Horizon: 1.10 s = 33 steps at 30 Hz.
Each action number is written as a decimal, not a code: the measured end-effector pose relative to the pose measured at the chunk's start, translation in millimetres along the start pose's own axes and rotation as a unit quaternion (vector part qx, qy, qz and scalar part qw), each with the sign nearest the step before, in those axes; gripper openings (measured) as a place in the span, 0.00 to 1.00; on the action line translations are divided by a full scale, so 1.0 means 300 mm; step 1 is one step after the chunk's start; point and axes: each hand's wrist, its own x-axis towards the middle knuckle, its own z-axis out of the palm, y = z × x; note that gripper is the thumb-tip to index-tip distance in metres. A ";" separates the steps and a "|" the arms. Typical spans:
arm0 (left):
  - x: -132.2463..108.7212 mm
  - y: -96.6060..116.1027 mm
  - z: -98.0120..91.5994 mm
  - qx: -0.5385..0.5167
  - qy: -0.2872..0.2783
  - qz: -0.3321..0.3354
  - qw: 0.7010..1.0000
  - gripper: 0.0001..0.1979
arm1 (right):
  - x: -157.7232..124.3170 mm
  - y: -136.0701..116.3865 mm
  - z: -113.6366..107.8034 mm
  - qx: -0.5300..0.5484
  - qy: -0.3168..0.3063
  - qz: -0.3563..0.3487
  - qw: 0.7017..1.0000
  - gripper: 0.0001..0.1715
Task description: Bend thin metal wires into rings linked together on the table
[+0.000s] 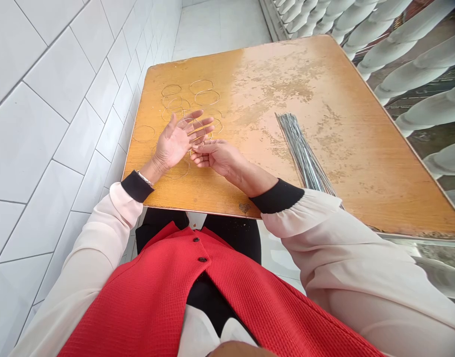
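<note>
Wire rings (207, 90) on worn wooden tabletop (287, 64), lying loose around and under both hands.
L hand (178, 139) open, palm up, fingers spread. R hand (216, 157) half-curled, fingertips just beside L palm; grip on ring cannot be told. Bundle of thin metal rods (303, 151) lies to R, touching R sleeve (301, 213).

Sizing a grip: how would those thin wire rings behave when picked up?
The thin wire rings are probably light and easily bent, given how fine the wire looks. Lying flat on the wooden tabletop, they may slide and be awkward to pinch up.
</note>
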 end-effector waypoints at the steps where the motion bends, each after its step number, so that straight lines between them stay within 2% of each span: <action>1: 0.001 -0.002 0.000 -0.004 0.004 -0.005 1.000 0.33 | -0.001 0.000 0.001 -0.002 0.000 -0.001 1.000 0.19; 9: 0.027 -0.031 -0.010 -0.016 0.073 0.008 0.997 0.30 | -0.009 0.005 0.012 -0.013 0.003 0.003 1.000 0.18; 17: 0.040 -0.039 -0.023 0.067 0.094 0.056 0.992 0.30 | 0.006 0.019 -0.001 -0.002 -0.007 -0.009 1.000 0.15; 23: 0.029 -0.015 -0.013 0.084 0.052 0.035 0.994 0.33 | 0.027 0.012 -0.029 -0.012 0.009 -0.043 0.999 0.15; 33: 0.054 -0.003 -0.076 0.132 0.127 0.061 0.981 0.25 | 0.040 -0.004 -0.056 -0.007 0.045 -0.067 0.997 0.15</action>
